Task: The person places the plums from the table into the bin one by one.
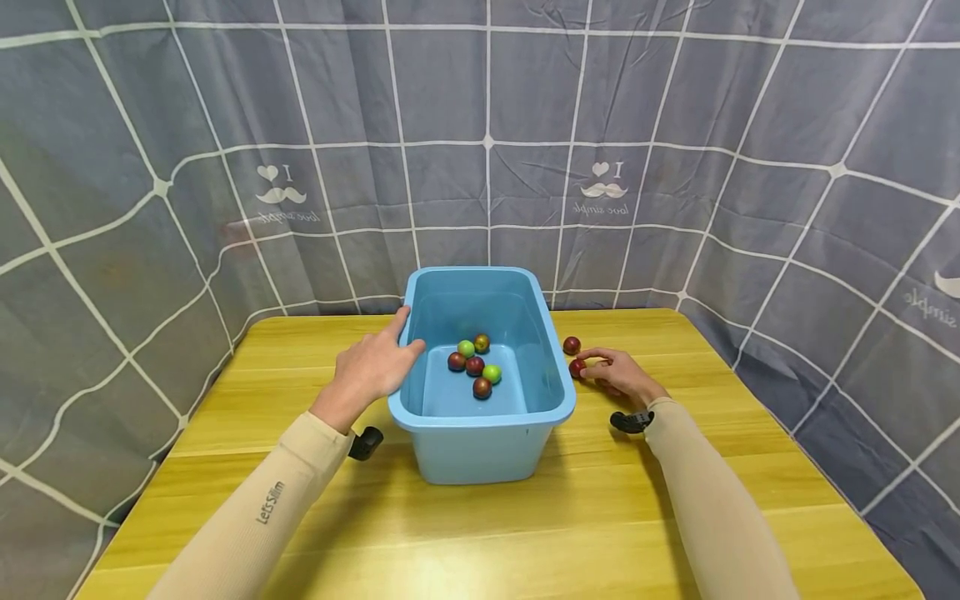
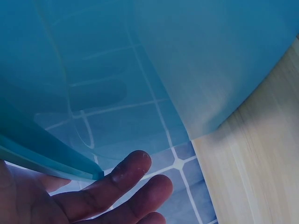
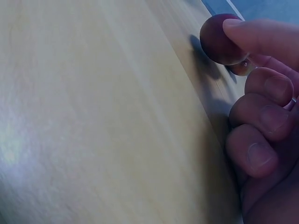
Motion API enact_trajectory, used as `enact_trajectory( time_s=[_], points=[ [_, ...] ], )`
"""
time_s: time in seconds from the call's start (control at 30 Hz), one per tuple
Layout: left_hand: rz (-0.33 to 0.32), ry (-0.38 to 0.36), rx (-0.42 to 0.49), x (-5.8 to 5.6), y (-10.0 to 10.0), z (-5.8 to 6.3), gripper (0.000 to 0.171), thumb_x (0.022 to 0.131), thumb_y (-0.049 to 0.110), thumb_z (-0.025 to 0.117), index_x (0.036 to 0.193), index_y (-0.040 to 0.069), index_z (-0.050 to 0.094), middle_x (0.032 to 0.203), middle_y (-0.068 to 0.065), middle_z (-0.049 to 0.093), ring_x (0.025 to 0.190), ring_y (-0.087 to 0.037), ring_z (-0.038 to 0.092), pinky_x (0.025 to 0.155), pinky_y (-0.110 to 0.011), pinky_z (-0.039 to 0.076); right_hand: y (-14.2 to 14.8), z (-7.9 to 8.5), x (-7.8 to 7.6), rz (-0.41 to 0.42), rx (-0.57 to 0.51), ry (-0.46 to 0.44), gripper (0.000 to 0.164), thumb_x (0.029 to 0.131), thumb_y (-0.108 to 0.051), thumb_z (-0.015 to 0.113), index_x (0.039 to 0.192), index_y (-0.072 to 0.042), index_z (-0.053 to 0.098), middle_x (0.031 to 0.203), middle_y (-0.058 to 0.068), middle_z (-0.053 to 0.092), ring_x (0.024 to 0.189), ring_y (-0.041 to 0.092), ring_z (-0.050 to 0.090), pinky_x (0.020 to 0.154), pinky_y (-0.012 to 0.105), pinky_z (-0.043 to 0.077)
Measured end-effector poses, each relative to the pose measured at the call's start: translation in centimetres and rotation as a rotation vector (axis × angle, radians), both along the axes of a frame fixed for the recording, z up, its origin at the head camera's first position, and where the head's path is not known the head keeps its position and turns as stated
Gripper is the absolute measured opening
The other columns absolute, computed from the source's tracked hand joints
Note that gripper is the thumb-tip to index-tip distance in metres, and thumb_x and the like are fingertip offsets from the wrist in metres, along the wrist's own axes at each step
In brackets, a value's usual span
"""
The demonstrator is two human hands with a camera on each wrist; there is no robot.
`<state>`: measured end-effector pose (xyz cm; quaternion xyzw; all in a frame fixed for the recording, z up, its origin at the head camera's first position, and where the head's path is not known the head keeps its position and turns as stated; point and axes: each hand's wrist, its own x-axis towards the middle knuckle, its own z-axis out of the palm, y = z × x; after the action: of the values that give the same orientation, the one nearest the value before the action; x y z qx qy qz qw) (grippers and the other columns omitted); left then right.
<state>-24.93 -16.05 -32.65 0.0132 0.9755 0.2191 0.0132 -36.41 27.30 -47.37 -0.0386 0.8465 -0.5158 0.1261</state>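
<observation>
A blue plastic tub (image 1: 480, 454) stands on the table with several small round plums in it, some dark red (image 1: 482, 387) and two green (image 1: 492, 373). At the tub's left rim, my left hand (image 1: 372, 362) holds the edge, thumb over the inside and fingers along the outer wall (image 2: 201, 70). To the right of the tub, my right hand (image 1: 617, 375) pinches a dark red plum (image 3: 219, 39) by the fingertips, low over the tabletop. The other fingers are curled toward the palm. Another red plum (image 1: 572, 345) lies just beyond it.
The wood-grain table (image 1: 480, 542) carries the tub near its middle. A grey curtain with white grid lines (image 1: 525, 100) hangs behind the table and along both sides. A black band (image 1: 632, 422) sits on the right wrist, and a black device (image 1: 366, 443) on the left.
</observation>
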Motion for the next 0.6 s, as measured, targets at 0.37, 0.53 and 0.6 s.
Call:
enact_trajectory(
  time_s=[0.37, 0.53, 0.6],
  points=[
    [-0.004, 0.004, -0.001, 0.1, -0.1, 0.0, 0.074, 0.099, 0.055, 0.036, 0.164, 0.028, 0.010, 0.112, -0.018, 0.067, 0.083, -0.029, 0.063, 0.060, -0.041, 0.043, -0.2, 0.6, 0.2, 0.049, -0.067, -0.010, 0.044, 0.095, -0.024, 0.070, 0.134, -0.006, 0.060, 0.057, -0.002, 0.039, 0.047, 0.013, 0.033, 0.045, 0.025, 0.029],
    [-0.003, 0.001, 0.001, 0.1, 0.0, 0.0, 0.074, 0.099, 0.055, 0.036, 0.164, 0.029, 0.010, 0.109, -0.017, 0.068, 0.083, -0.029, 0.063, 0.060, -0.041, 0.043, -0.1, 0.9, 0.1, 0.065, -0.042, 0.007, 0.042, 0.096, -0.027, 0.069, 0.132, -0.006, 0.062, 0.056, -0.003, 0.037, 0.048, 0.013, 0.032, 0.048, 0.026, 0.030],
    [-0.003, 0.004, 0.001, 0.0, 0.0, 0.0, 0.074, 0.099, 0.055, 0.035, 0.164, 0.029, 0.011, 0.108, -0.016, 0.067, 0.082, -0.029, 0.062, 0.060, -0.041, 0.043, 0.0, 1.0, 0.0, 0.076, -0.037, 0.020, 0.041, 0.097, -0.027, 0.068, 0.131, -0.005, 0.062, 0.056, -0.003, 0.037, 0.048, 0.013, 0.032, 0.050, 0.025, 0.030]
  ],
)
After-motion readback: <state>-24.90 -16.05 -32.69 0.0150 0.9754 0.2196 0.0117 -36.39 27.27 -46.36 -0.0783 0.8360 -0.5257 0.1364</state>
